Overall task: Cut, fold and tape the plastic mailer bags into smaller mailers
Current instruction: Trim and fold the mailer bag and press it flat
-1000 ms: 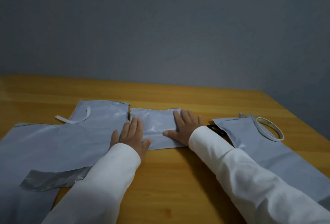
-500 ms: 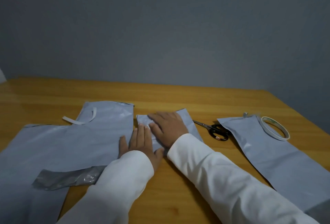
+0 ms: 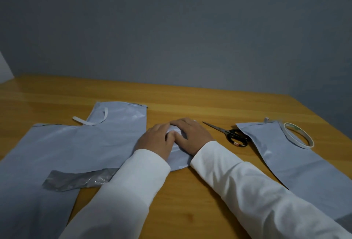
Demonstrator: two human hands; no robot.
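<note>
A small folded piece of grey plastic mailer (image 3: pixel 179 161) lies on the wooden table (image 3: pixel 190 200) in the middle. My left hand (image 3: pixel 154 140) and my right hand (image 3: pixel 191 136) lie side by side on top of it, pressing it down, their fingertips meeting at its far end. Most of the piece is hidden under them. Black-handled scissors (image 3: pixel 233 137) lie closed just right of my right hand. A roll of white tape (image 3: pixel 298 137) rests on the far end of another grey mailer (image 3: pixel 297 166) at the right.
Large cut grey mailer sheets (image 3: pixel 76 143) cover the table's left side. A dark grey strip (image 3: pixel 76 179) lies across their near edge and a loose white liner strip (image 3: pixel 89 122) curls at the far end. A grey wall stands behind the table.
The small piece has been folded over from wide to narrow. My right hand swept left across it to meet my left hand, uncovering the scissors.
</note>
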